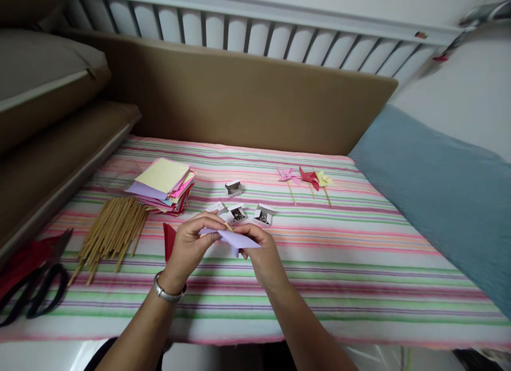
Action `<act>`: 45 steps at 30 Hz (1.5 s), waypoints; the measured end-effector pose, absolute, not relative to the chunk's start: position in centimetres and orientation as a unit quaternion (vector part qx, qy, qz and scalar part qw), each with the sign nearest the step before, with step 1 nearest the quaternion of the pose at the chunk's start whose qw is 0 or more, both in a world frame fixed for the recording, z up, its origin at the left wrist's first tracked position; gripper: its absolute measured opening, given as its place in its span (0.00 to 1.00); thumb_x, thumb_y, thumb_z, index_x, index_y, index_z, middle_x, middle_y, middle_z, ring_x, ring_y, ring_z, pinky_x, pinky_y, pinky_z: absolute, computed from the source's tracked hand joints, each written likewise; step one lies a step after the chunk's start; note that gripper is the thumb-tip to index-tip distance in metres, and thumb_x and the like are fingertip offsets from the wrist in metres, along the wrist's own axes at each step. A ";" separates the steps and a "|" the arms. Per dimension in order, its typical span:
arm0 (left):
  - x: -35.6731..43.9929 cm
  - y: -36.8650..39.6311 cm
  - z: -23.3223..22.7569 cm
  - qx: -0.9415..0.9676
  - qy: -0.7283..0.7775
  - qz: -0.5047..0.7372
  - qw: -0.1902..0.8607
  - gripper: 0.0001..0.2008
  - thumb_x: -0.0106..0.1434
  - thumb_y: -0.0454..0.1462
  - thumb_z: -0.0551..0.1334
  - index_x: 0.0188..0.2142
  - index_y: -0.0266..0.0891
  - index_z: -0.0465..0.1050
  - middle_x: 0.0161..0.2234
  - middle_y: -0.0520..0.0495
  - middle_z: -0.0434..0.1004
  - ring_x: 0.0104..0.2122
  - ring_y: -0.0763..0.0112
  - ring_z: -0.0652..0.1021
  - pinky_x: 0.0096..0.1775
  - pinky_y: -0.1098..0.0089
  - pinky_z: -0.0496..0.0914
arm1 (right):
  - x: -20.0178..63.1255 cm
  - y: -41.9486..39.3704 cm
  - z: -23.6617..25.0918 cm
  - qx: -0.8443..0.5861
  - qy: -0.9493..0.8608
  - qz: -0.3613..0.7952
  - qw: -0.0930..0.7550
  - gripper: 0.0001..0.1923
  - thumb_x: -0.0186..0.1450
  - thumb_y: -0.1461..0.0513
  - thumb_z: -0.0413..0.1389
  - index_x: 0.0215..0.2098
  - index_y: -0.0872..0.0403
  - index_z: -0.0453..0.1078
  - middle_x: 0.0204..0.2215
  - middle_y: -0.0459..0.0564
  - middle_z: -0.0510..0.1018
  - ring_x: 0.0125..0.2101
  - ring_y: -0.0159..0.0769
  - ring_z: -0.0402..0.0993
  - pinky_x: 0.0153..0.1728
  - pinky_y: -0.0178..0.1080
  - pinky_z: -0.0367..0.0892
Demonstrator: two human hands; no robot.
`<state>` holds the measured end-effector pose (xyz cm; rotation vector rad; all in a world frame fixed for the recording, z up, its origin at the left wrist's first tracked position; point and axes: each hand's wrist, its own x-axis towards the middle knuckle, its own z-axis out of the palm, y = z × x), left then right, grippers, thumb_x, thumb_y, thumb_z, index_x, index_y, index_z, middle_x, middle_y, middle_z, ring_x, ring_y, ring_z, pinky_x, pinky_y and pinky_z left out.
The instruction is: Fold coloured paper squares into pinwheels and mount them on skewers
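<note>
I judge three pinwheels (pixel 308 178) done near the surface's (pixel 359 275) far right corner, while left hand (pixel 195 242) and right hand (pixel 261 248) pinch half-made-looking purple paper (pixel 241 240), spare sticks (pixel 112 230) unused.

Sticks (pixel 109 230) left, pinwheels (pixel 308 178) right, boxes (pixel 236 191) between

My bare forearms (pixel 297 320) slant forward and inward, my left hand (pixel 195 240) and right hand (pixel 261 247) facing each other, close but apart, fingers (pixel 208 221) bent in a pinch, my left thumb (pixel 209 240) pointing toward the right hand
</note>
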<state>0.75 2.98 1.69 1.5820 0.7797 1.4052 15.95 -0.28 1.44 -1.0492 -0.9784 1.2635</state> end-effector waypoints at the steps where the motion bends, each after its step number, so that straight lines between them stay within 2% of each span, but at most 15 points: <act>1: 0.7 3.0 1.7 0.634 0.310 0.563 0.430 0.02 0.53 0.34 0.67 0.28 0.43 0.79 0.30 0.48 0.79 0.35 0.65 0.77 0.52 0.57 0.64 | 16.0 -0.3 1.4 -0.448 -0.420 0.539 0.577 0.02 0.50 0.64 0.60 0.25 0.53 0.73 0.16 0.40 0.69 0.16 0.26 0.59 0.16 0.30 0.57; 8: 0.7 2.9 1.9 0.628 0.310 0.558 0.445 0.03 0.53 0.33 0.66 0.28 0.42 0.78 0.30 0.48 0.79 0.35 0.66 0.77 0.53 0.57 0.62 | 16.0 -0.3 1.5 -0.454 -0.430 0.529 0.574 0.04 0.50 0.65 0.59 0.25 0.52 0.74 0.16 0.41 0.68 0.17 0.26 0.60 0.17 0.30 0.57; 16: 0.9 2.8 2.1 0.607 0.297 0.559 0.480 0.02 0.53 0.33 0.66 0.27 0.41 0.77 0.29 0.49 0.79 0.34 0.66 0.78 0.56 0.55 0.58 | 16.3 -0.4 1.4 -0.480 -0.471 0.487 0.557 0.10 0.50 0.68 0.54 0.26 0.51 0.75 0.20 0.42 0.71 0.22 0.30 0.65 0.23 0.32 0.61; 24: 1.0 2.8 1.9 0.596 0.293 0.566 0.489 0.03 0.53 0.32 0.66 0.27 0.41 0.75 0.29 0.51 0.80 0.33 0.68 0.78 0.57 0.56 0.55 | 16.4 -0.3 1.4 -0.462 -0.507 0.456 0.566 0.08 0.52 0.67 0.56 0.27 0.52 0.75 0.24 0.44 0.74 0.26 0.31 0.68 0.27 0.33 0.63; 33: 1.0 2.7 2.0 0.579 0.304 0.567 0.501 0.05 0.52 0.30 0.67 0.26 0.41 0.74 0.27 0.53 0.79 0.31 0.70 0.78 0.57 0.58 0.55 | 16.5 -0.3 1.1 -0.468 -0.539 0.428 0.554 0.05 0.56 0.65 0.56 0.29 0.52 0.75 0.25 0.44 0.73 0.27 0.30 0.68 0.28 0.32 0.63; 36: 1.0 2.7 1.9 0.554 0.318 0.564 0.523 0.05 0.51 0.31 0.67 0.26 0.40 0.74 0.28 0.52 0.79 0.31 0.70 0.77 0.53 0.62 0.60 | 16.5 -0.3 1.0 -0.473 -0.534 0.429 0.554 0.04 0.56 0.65 0.57 0.28 0.53 0.74 0.24 0.44 0.72 0.27 0.30 0.68 0.28 0.32 0.62; 39: 0.9 2.8 1.7 0.519 0.337 0.551 0.560 0.07 0.49 0.32 0.69 0.29 0.40 0.75 0.29 0.50 0.78 0.31 0.69 0.76 0.41 0.67 0.68 | 16.4 -0.3 0.9 -0.477 -0.528 0.442 0.546 0.04 0.56 0.64 0.57 0.28 0.53 0.74 0.24 0.44 0.72 0.26 0.30 0.67 0.28 0.32 0.61; 41: 0.8 2.9 1.5 0.502 0.351 0.532 0.585 0.09 0.48 0.34 0.69 0.32 0.39 0.76 0.29 0.49 0.78 0.30 0.69 0.75 0.34 0.71 0.68 | 16.4 -0.2 0.8 -0.479 -0.526 0.450 0.540 0.04 0.56 0.63 0.57 0.29 0.53 0.74 0.25 0.44 0.71 0.26 0.30 0.66 0.27 0.32 0.61; 45: 0.3 3.1 1.3 0.496 0.356 0.508 0.607 0.07 0.49 0.35 0.69 0.29 0.37 0.77 0.29 0.48 0.77 0.31 0.69 0.75 0.33 0.71 0.68 | 16.2 -0.2 0.8 -0.471 -0.518 0.468 0.540 0.06 0.56 0.63 0.56 0.30 0.53 0.75 0.25 0.45 0.71 0.26 0.30 0.66 0.27 0.32 0.61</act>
